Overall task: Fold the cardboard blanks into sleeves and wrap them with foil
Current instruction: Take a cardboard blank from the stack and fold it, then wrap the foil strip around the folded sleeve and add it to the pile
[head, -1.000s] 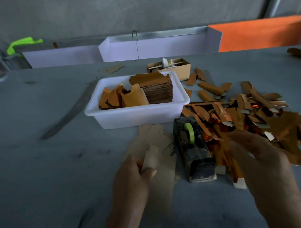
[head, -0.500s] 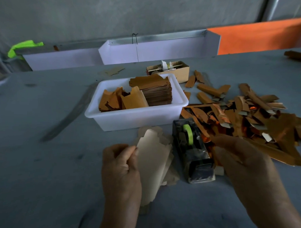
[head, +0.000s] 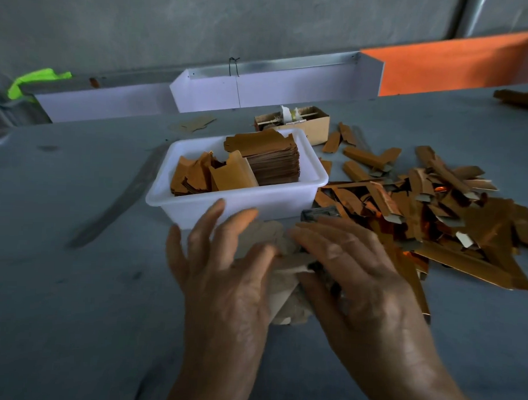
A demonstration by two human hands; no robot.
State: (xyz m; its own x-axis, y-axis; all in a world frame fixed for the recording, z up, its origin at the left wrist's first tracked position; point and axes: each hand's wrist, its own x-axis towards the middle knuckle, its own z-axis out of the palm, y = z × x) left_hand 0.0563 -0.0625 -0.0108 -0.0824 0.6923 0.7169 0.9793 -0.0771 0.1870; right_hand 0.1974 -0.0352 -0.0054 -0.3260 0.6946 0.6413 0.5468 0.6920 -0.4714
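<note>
A: What changed? A second ago only the left hand (head: 224,276) held the pale brown cardboard blank (head: 266,238).
B: Now the right hand (head: 353,271) joins, both lying spread over it in front of the white plastic tub (head: 196,209). Grip underneath? Can't tell.
A: Meaning?
B: Folding probably starting; shiny orange wrapped sleeves (head: 421,205) piled right.

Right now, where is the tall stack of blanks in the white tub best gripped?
Take the stack across its layered side faces, coming from above. It stands upright against the tub's right wall, top clear, with loose blanks crowding its left, so pinch front to back.
</note>
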